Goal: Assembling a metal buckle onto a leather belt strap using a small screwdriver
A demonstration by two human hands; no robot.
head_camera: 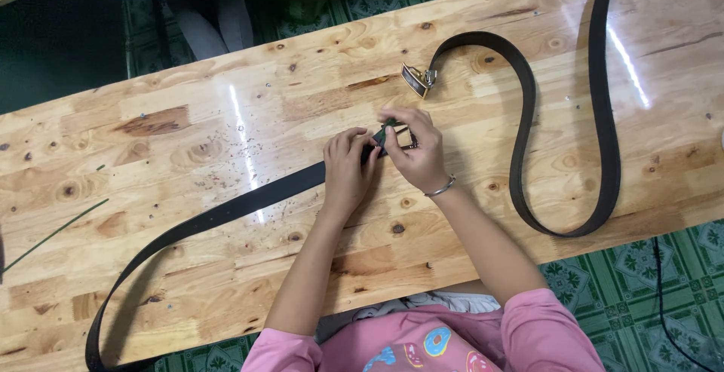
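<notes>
- Near belt [226, 214]: long, limp leather strap, light; runs from table centre toward 8 o'clock.
- Left hand [347, 172] presses flat on its end; right hand [413, 150] pinches a small green tool [390, 122].
- Best gripped by the stiff end.
- Second belt [528, 138], buckle [416, 79], lies at 2 o'clock.

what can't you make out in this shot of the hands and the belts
- Head view: the end of the near black belt is hidden under the left hand and right hand.
- Head view: the small green item at the right fingertips is too small and blurred to identify.
- Head view: the buckle detail on the far belt is too small.
- That belt's far tip is cut off by the top edge.
</notes>
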